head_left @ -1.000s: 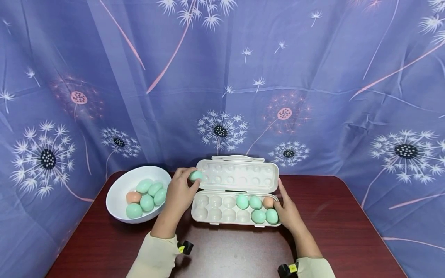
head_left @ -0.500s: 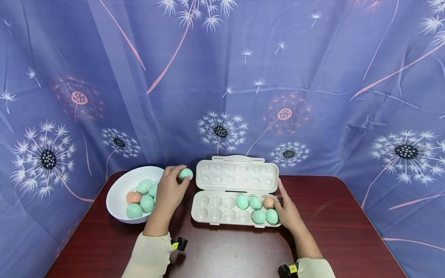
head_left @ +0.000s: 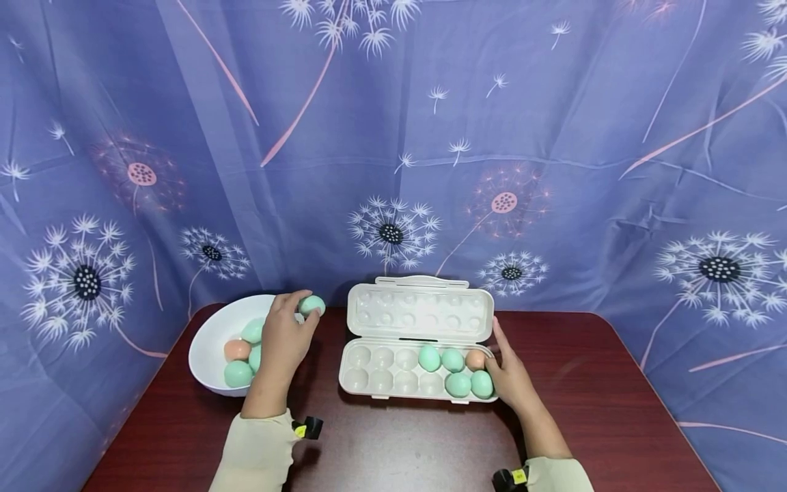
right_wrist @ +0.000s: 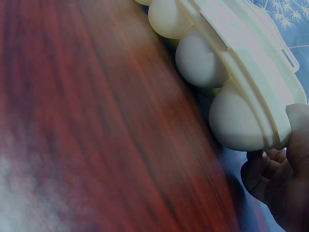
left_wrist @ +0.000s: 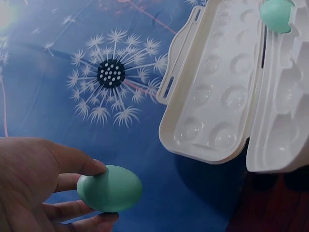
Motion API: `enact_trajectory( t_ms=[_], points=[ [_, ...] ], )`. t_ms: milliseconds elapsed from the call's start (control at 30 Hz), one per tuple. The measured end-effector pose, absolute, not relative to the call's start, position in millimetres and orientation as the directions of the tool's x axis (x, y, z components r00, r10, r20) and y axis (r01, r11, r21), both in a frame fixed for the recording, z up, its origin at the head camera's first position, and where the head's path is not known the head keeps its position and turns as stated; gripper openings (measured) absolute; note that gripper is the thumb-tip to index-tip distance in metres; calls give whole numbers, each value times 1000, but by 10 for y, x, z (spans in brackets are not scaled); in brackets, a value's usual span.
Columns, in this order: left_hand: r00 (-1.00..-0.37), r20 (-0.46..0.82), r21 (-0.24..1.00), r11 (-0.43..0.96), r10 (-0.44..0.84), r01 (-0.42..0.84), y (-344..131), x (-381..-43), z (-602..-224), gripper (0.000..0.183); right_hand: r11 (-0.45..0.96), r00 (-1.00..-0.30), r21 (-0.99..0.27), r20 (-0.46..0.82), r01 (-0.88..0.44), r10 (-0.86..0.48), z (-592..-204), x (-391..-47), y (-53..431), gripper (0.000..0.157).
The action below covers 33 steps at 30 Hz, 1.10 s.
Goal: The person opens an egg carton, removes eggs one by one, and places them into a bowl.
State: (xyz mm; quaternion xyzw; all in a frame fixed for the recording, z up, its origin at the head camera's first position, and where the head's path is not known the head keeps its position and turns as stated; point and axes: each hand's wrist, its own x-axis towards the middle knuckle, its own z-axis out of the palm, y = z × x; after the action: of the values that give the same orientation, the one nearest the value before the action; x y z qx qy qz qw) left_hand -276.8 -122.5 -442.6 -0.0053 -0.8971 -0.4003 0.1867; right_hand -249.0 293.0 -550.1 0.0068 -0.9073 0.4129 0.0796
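- As I look in, the left hand [head_left: 283, 331] pinches a green egg [head_left: 312, 305] at its fingertips, just beside the right rim of the bowl [head_left: 205, 342].
- Its long axis runs nearly level across my left wrist view, one end facing away from the palm.
- I see a gap over the table [head_left: 399, 444] before the open carton [head_left: 393, 370].
- Well apart, the right hand [head_left: 510, 377] grips the carton's right end.

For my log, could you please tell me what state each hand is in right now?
Left hand: holding a green egg.
Right hand: gripping the egg carton at its right end.
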Motion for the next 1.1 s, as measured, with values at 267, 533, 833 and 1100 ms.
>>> enact_trajectory(
  t_ms=[267, 533, 833, 1100],
  points=[
    [-924, 322, 717, 690, -207, 95, -1394, -2782, -4401, 43, 662, -987, -745, 152, -77, 56, -5497, -2484, 2926, 80],
    [-907, 339, 708, 703, -249, 71, -1553, -2793, -4405, 41, 653, -986, -753, 155, -79, 60, -5496, -2484, 2916, 81],
    [-923, 294, 702, 712, -247, 33, -1630, -2786, -4441, 41, 658, -986, -749, 153, -77, 58, -5498, -2475, 2921, 79],
    [-952, 219, 684, 730, -214, -6, -1672, -2808, -4467, 42, 655, -986, -752, 154, -79, 57, -5493, -2475, 2918, 81]
  ],
)
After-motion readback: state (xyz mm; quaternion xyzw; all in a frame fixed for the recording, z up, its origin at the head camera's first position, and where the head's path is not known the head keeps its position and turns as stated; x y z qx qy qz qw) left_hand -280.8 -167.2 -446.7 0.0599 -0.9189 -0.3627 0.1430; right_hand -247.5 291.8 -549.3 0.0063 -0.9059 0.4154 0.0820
